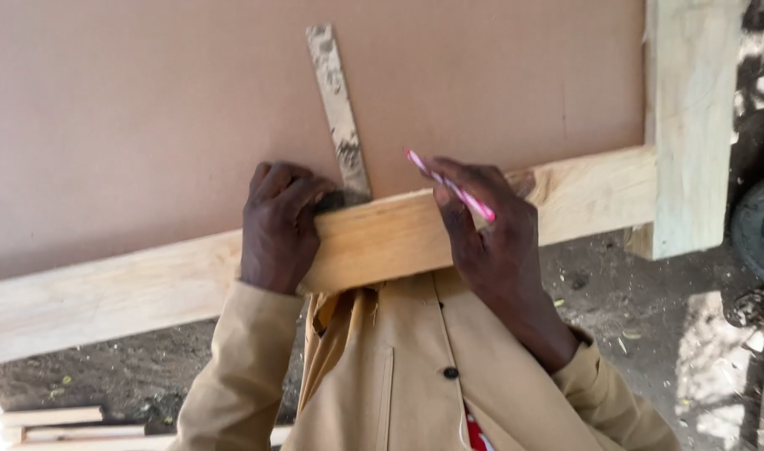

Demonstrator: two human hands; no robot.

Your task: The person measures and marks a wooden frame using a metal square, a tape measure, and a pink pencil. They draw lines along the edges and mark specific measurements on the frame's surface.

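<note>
Fingers of your left hand [279, 225] press the square [338, 113] down on the rail [382, 238], near the middle of the board [148, 125]. Your right hand [486, 230] pinches a pencil [450, 185]. That square looks thin, stiff and light, so hold its thick end.

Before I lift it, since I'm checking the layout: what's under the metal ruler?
The ruler lies flat on the brown board. Its lower end is hidden behind the wooden rail and the left hand.
</note>
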